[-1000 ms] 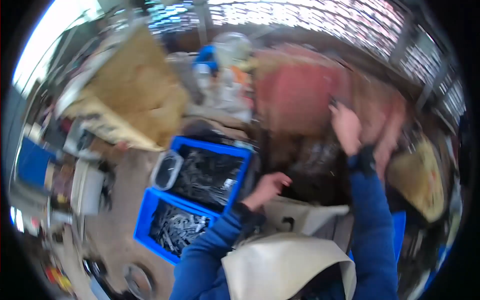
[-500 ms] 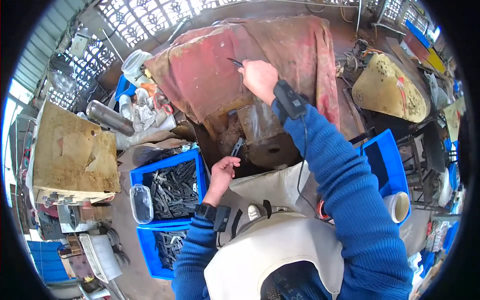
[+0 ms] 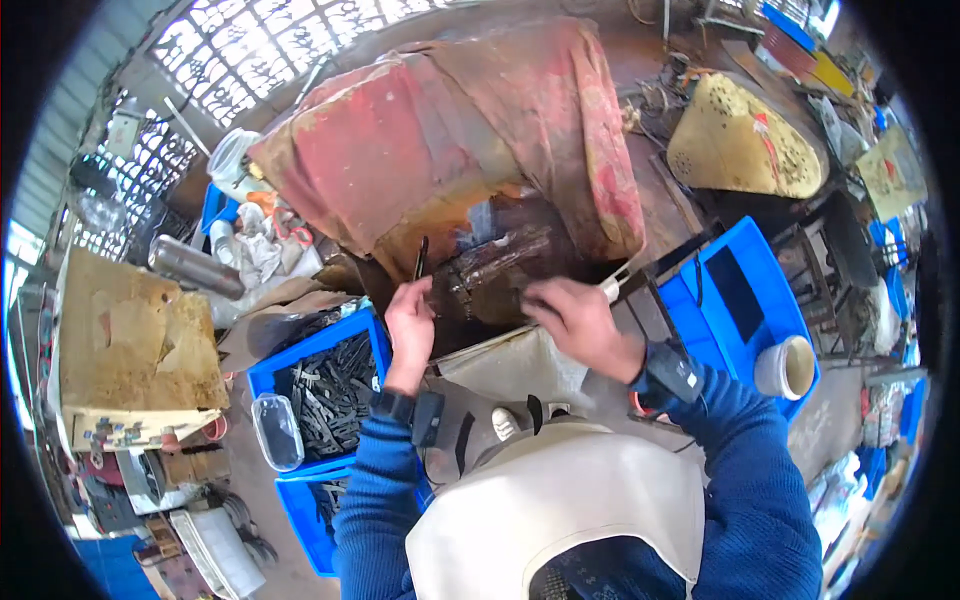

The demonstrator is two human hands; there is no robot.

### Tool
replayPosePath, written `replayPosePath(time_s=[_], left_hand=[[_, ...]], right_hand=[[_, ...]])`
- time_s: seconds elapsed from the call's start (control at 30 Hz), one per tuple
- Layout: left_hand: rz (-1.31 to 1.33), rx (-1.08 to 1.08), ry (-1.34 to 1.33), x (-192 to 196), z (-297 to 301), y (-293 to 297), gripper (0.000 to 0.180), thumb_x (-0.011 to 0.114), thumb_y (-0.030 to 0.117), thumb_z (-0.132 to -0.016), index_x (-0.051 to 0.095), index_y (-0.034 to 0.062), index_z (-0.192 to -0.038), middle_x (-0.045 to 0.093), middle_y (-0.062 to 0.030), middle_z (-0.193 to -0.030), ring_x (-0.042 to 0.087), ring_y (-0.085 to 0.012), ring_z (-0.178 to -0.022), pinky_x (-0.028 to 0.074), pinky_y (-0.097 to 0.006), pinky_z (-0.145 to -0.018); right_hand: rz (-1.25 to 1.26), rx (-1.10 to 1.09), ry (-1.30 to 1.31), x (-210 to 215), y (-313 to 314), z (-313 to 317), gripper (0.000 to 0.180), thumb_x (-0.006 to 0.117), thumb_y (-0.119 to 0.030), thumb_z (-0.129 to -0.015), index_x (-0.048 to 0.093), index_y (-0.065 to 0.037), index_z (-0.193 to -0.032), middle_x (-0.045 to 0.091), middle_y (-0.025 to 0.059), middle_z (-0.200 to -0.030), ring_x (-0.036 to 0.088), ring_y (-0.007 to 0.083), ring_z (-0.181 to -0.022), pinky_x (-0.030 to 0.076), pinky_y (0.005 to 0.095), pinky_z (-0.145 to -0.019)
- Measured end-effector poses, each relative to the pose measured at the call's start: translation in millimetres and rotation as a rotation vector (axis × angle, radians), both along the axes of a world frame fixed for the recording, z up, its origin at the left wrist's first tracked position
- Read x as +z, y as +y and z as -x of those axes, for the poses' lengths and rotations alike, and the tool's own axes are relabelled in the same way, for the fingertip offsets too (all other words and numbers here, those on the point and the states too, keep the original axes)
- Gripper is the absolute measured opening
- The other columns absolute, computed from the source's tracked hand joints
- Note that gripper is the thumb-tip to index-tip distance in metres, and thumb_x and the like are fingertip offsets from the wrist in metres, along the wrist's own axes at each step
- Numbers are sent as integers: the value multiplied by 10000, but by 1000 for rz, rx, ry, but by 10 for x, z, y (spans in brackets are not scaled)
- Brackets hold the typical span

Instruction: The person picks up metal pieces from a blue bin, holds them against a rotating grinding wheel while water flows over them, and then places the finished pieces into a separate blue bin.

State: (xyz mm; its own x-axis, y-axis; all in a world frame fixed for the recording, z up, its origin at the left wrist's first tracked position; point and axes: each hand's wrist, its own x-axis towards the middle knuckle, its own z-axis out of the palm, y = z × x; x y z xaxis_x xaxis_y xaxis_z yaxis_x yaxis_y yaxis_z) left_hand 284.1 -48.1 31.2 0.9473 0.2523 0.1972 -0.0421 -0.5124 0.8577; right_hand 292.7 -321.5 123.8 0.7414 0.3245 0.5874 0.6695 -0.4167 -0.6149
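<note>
My left hand (image 3: 409, 335) is closed on a slim dark metal piece (image 3: 422, 260) that points up and away from me. It is held in front of a cavity (image 3: 510, 260), dark and wet-looking, under a red-brown cloth (image 3: 400, 130). My right hand (image 3: 582, 325) is to the right, over the cavity's near edge, smeared by motion. Its fingers are curled, with something small and dark at their tips that I cannot make out. A pale sheet (image 3: 515, 368) covers the near edge below both hands. Left of my left hand, a blue bin (image 3: 262, 378) holds many dark metal pieces (image 3: 330, 395).
A second blue bin (image 3: 300, 520) with similar pieces is nearer me. At right is a larger blue bin (image 3: 690, 300) with a white tub (image 3: 785, 368). A clear plastic container (image 3: 277, 432) sits on the left bin's edge. A worn board (image 3: 140, 335) stands farther left.
My right hand has come down from in front of the red cloth to the cavity's near right edge. My left hand has shifted slightly left, its metal piece now more upright. The view has turned somewhat.
</note>
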Motion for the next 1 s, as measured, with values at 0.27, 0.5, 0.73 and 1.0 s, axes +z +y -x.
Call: replayPosePath(time_s=[0.27,0.5,0.73,1.0], left_hand=[[-796,-305,-17,-249,-446,-230,207,563,34,-808,684,46,-975,648,-182,-912,634,-367,-816,526,-451,-715],[-995,-393,168,-582,-628,-278,131,563,104,-816,675,35,-807,674,-181,-820,653,-386,-802,530,-474,-710],[-764,-387,208,-766,-597,-89,175,561,125,-861,663,15,-772,668,-181,-733,662,-341,-656,531,-447,-598],[234,-73,369,502,-149,-420,242,638,184,-919,648,-13,-779,589,-38,-651,568,-64,-525,451,-237,-467]], right_hand=[[274,149,275,-379,-564,650,289,696,-95,-718,643,-127,-1000,593,83,-770,620,308,-672,503,404,-581],[279,219,320,-504,-692,672,307,699,-106,-738,644,-133,-1039,574,101,-751,611,312,-653,501,384,-570],[-77,383,890,-601,-668,379,305,650,-167,-900,603,-44,-1175,652,78,-797,674,195,-736,511,317,-663],[-993,380,1419,-541,-369,-174,378,543,-52,-940,464,21,-1302,642,156,-1051,658,247,-956,524,366,-866]])
